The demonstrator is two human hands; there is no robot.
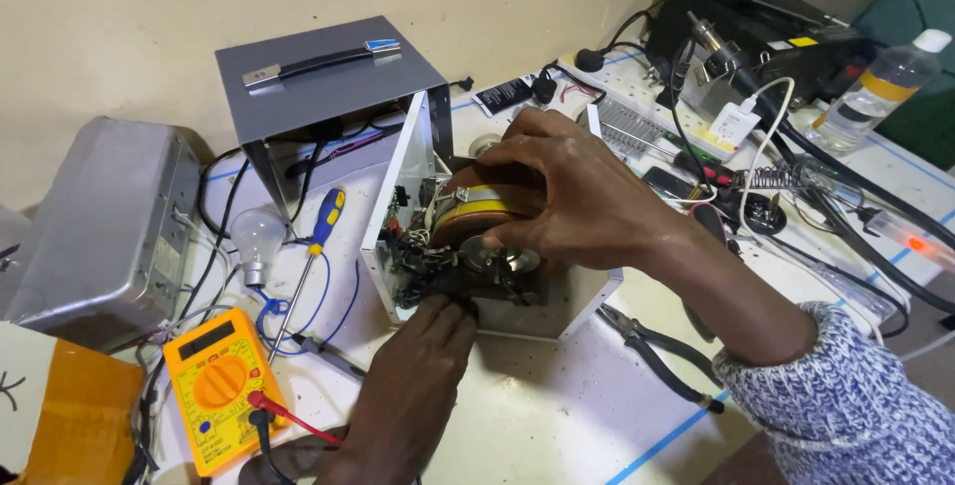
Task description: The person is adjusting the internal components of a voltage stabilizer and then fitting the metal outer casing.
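An opened white metal chassis (402, 208) lies on the bench, with a round copper-wound coil banded in yellow tape (476, 208) and wiring inside. My right hand (567, 196) reaches over from the right and grips the top of the coil. My left hand (426, 346) comes up from below, fingertips pressed into the wiring and parts at the chassis's lower front edge. Whether the left fingers pinch anything is hidden.
A grey cover with a black handle (323, 77) stands behind the chassis. To the left lie a light bulb (257, 238), a blue-and-yellow screwdriver (316, 246) and a yellow multimeter (217, 390). Black pliers (662, 356) lie to the right; a plastic bottle (875, 87) stands far right.
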